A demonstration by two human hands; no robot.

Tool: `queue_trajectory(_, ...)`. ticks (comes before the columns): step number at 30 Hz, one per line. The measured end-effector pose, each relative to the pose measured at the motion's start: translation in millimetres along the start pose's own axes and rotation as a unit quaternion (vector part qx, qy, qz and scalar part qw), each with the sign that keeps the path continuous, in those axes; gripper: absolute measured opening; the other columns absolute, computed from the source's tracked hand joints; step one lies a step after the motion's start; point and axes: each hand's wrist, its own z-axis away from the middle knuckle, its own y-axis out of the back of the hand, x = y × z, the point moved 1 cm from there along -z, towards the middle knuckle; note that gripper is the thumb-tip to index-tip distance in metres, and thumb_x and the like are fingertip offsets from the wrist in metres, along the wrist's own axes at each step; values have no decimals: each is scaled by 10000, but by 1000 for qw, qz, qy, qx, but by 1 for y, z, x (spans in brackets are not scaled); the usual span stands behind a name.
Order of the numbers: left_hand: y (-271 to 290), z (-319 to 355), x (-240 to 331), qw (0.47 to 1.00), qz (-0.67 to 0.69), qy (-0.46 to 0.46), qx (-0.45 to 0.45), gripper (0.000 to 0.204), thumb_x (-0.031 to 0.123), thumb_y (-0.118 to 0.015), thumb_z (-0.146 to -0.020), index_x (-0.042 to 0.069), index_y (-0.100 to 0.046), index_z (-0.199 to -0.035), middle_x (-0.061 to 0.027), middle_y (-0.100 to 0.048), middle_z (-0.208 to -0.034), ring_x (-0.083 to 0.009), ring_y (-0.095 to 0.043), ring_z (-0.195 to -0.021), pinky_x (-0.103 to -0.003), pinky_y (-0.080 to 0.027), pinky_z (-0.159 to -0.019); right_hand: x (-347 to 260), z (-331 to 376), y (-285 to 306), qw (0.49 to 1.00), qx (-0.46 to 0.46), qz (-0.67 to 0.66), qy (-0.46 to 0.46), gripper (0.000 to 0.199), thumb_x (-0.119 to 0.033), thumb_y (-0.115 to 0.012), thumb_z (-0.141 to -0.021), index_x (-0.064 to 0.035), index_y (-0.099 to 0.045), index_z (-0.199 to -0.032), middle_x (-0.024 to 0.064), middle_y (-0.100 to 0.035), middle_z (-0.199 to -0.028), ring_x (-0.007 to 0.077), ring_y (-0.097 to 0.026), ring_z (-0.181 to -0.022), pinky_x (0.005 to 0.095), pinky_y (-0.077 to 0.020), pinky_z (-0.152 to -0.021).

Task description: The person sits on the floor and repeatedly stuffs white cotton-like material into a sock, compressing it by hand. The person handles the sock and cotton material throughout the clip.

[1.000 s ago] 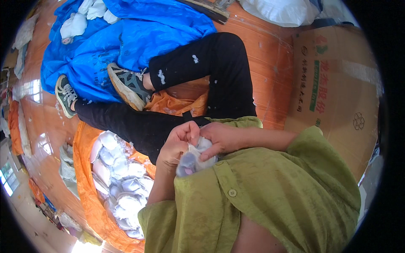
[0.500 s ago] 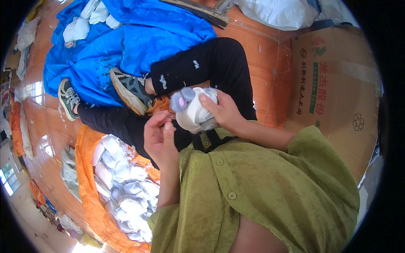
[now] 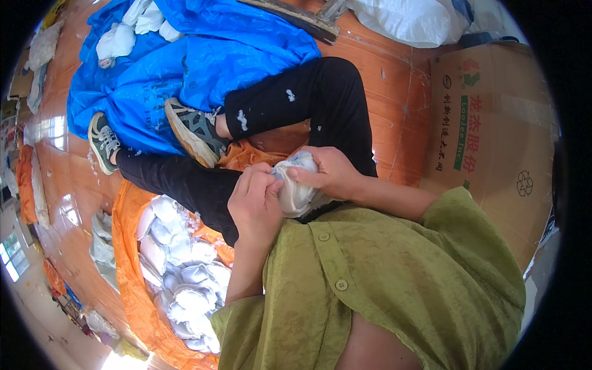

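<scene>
Both hands are closed around a white and grey plush piece (image 3: 298,194) in front of my green shirt. My right hand (image 3: 333,172) grips its far right side, with the thumb lying across the white fabric. On the left, the bent fingers of my left hand (image 3: 254,198) pinch the edge. The fingers hide much of the piece, including most of its grey part. Below my left forearm, an orange sack (image 3: 125,246) lies open around a heap of white and pale grey fabric pieces (image 3: 192,299).
A blue plastic sheet (image 3: 139,105) spreads beyond my shoes, with several white stuffed pieces (image 3: 116,42) on it. A large cardboard box (image 3: 493,117) stands at my right. Past my knee are a wooden plank (image 3: 296,18) and a white plastic bag (image 3: 410,21). White fluff clings to my black trousers (image 3: 277,105).
My left hand, apart from the plush piece before, has moved right and now grips its edge. The piece has been turned and lowered slightly; its grey ear-like part with a pink patch is now covered.
</scene>
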Motion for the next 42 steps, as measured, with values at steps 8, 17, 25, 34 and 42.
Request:
queue_trajectory(8, 9, -3, 5, 997, 12, 55, -61, 167, 19, -671, -785, 13, -567, -916, -136, -595, -884, -324, -595, -781, -339, -487, -683, 10, 4, -2, 996, -19, -57, -72, 465, -463, -603, -846, -11, -683, -915, 142, -667, -791, 253, -640, -723, 347, -475, -668)
queue_trajectory(17, 4, -6, 1, 988, -81, -3, -133, 186, 110, -672, -787, 64, -552, -922, -102, -598, -880, -321, -614, -740, -368, -486, -612, 13, 5, -3, 992, -36, -43, -109, 467, -467, -599, -852, -13, -689, -913, 139, -672, -787, 253, -645, -730, 343, -481, -682)
queue_trajectory(25, -16, 10, -17, 961, 137, 218, -97, 123, 140, -521, -943, 38, -547, -878, -85, -550, -745, -178, -527, -631, -286, -435, -602, 24, 2, 2, 990, -98, -47, -91, 455, -450, -595, -870, -16, -665, -987, 152, -671, -884, 279, -631, -799, 362, -480, -727)
queue_trajectory(34, -22, 18, -20, 933, 232, 274, -7, 182, 129, -454, -981, 8, -532, -870, -25, -506, -724, -103, -449, -689, -245, -406, -642, -19, 3, 15, 959, 12, 236, 154, 245, -321, -719, -758, -105, -612, -799, 44, -553, -710, 247, -546, -707, 362, -401, -699)
queue_trajectory(42, -21, 18, 2, 976, 118, 185, -2, 112, 103, -489, -945, 14, -535, -897, -130, -534, -745, -230, -518, -656, -315, -447, -634, -19, 2, 7, 951, -42, 236, 194, 269, -272, -692, -779, -56, -564, -679, 112, -543, -706, 302, -550, -708, 386, -387, -618)
